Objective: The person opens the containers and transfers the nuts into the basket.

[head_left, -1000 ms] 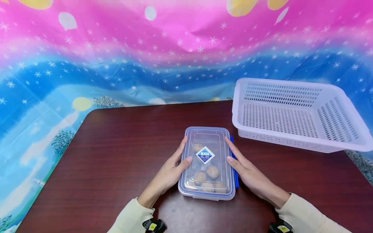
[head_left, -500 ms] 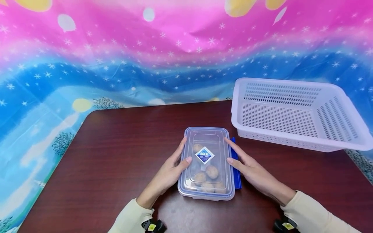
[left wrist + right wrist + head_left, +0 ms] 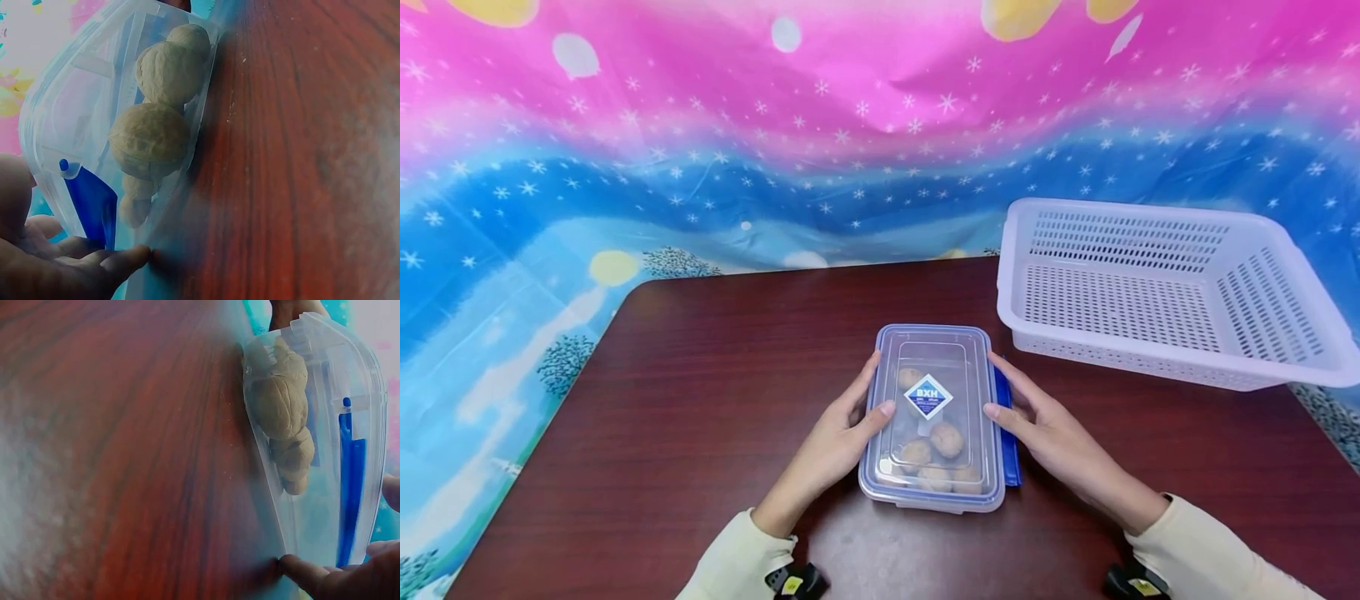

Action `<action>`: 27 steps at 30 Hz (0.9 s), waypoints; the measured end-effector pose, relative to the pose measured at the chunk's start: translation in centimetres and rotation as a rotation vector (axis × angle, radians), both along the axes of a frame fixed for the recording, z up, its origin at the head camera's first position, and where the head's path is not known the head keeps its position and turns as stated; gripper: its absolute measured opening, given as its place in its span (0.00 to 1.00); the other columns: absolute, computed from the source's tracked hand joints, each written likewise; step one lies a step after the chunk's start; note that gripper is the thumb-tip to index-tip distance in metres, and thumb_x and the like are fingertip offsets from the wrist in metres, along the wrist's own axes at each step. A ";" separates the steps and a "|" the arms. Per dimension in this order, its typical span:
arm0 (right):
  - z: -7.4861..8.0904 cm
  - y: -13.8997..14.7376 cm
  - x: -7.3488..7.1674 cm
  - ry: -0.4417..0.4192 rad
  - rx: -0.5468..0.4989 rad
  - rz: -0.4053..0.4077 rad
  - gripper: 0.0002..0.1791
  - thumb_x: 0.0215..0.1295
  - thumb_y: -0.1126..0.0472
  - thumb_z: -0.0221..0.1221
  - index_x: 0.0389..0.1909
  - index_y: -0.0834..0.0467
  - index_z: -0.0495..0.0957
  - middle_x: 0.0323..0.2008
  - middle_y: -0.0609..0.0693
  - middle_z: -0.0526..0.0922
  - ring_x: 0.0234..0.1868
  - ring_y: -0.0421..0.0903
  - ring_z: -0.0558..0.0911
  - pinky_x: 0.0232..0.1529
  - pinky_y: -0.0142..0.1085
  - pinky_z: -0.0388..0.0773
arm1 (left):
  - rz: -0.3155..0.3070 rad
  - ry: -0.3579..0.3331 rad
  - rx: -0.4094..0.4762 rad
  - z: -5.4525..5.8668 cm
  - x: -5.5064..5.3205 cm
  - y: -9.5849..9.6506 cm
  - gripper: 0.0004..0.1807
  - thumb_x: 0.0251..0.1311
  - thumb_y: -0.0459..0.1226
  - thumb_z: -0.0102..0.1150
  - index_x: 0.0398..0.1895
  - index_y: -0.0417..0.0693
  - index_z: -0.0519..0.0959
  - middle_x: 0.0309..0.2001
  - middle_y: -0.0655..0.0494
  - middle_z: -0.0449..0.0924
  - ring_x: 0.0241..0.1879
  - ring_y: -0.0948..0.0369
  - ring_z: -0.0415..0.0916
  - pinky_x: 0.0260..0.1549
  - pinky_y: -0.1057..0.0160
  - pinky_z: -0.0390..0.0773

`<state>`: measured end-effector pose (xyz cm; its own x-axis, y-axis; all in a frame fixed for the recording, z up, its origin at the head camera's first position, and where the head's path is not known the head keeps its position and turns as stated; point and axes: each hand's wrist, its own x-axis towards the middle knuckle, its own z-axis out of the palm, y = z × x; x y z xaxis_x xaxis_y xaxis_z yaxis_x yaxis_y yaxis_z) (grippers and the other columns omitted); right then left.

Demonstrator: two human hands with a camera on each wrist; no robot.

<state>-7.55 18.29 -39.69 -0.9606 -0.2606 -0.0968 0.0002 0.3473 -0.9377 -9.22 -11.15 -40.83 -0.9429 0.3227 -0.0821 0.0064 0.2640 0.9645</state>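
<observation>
A clear plastic food container (image 3: 958, 362) with a blue-edged lid stands on the table, several walnuts (image 3: 947, 439) inside. A diamond-shaped BXH label (image 3: 928, 397) marks its lid. My left hand (image 3: 827, 442) holds the left side, thumb on the lid's edge. The left wrist view shows those fingers at a blue latch (image 3: 90, 203). On the opposite side my right hand (image 3: 1063, 442) holds the container, thumb at the lid's rim and fingers along the wall. There, a blue latch (image 3: 1012, 462) sticks out from the side. The right fingers' undersides are hidden in the head view.
A white perforated plastic basket (image 3: 1112, 348) stands at the table's back right, its near left corner close to the container. The dark red wooden table (image 3: 700, 400) has a rounded back left corner. Behind it hangs a pink and blue patterned cloth (image 3: 820, 167).
The right latch now sticks out farther from the container's side. My right hand has shifted slightly right, its fingertips off the lid's top. The left hand and container stay in place.
</observation>
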 end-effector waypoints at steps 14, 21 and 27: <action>0.7 -0.1 0.1 0.093 0.128 -0.033 0.39 0.78 0.47 0.58 0.84 0.44 0.54 0.80 0.57 0.63 0.75 0.63 0.71 0.68 0.52 0.71 | 0.029 0.051 -0.025 0.9 -0.2 -0.6 0.36 0.74 0.42 0.61 0.82 0.63 0.61 0.81 0.53 0.59 0.76 0.51 0.65 0.66 0.49 0.76; 1.3 -0.3 -0.1 0.128 0.111 -0.063 0.39 0.74 0.55 0.64 0.81 0.60 0.60 0.72 0.64 0.74 0.70 0.62 0.77 0.62 0.38 0.80 | 0.078 0.029 -0.035 1.6 -0.5 -0.8 0.36 0.69 0.40 0.67 0.79 0.56 0.68 0.71 0.44 0.76 0.66 0.47 0.79 0.57 0.52 0.83; 1.9 -0.4 -0.7 0.119 0.167 -0.089 0.38 0.70 0.58 0.68 0.76 0.67 0.65 0.56 0.61 0.83 0.53 0.51 0.85 0.49 0.28 0.80 | 0.136 0.035 -0.109 2.3 -0.9 -0.8 0.38 0.63 0.38 0.72 0.77 0.47 0.70 0.62 0.48 0.83 0.51 0.54 0.86 0.45 0.61 0.85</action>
<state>-8.20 17.91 -37.81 -0.9863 -0.1643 -0.0161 -0.0694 0.5013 -0.8625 -10.13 -11.99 -38.56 -0.9801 0.1834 -0.0761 -0.0034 0.3678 0.9299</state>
